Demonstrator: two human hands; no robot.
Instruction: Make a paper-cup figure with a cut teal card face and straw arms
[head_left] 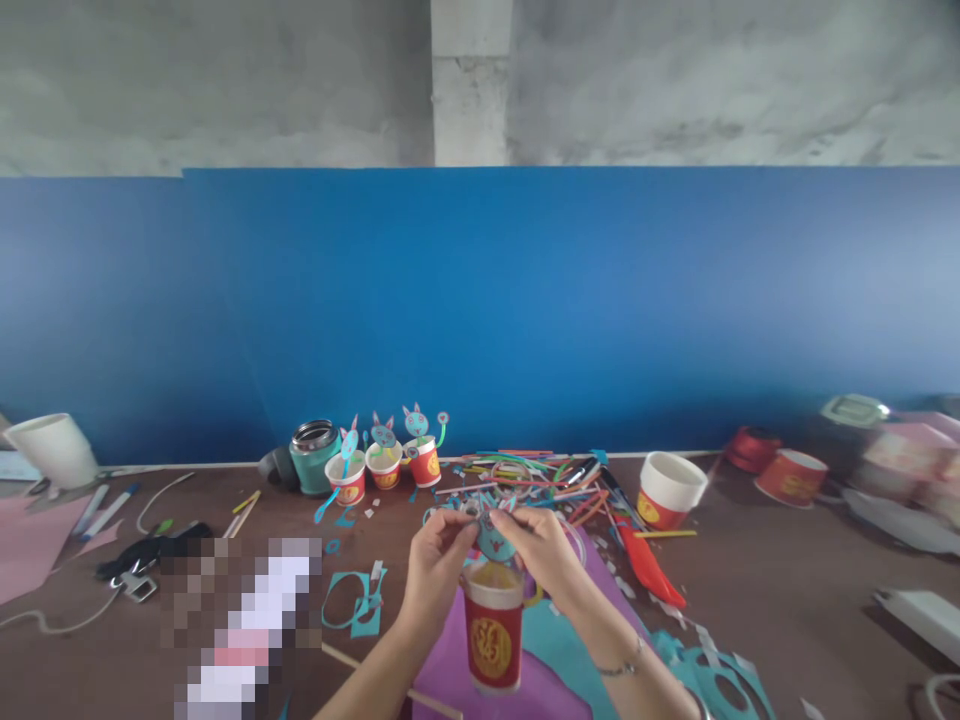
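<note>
My left hand (436,565) and my right hand (546,558) pinch a light-blue paper animal face (495,543) with pointed ears and a drawn red mouth, one hand at each side. Directly below it stands a red paper cup (493,640) with a white rim and a gold emblem, upright on purple paper (442,670). A yellow strip shows at the cup's right side by my right hand. My fingers cover part of the face's edges.
Three small cups with blue animal faces (384,470) stand at the back beside a teal thermos (315,460). Colourful pipe cleaners (517,468) lie heaped behind my hands. A stack of cups (667,490) and red scissors (651,570) are right; blue paper scraps (367,610) lie left.
</note>
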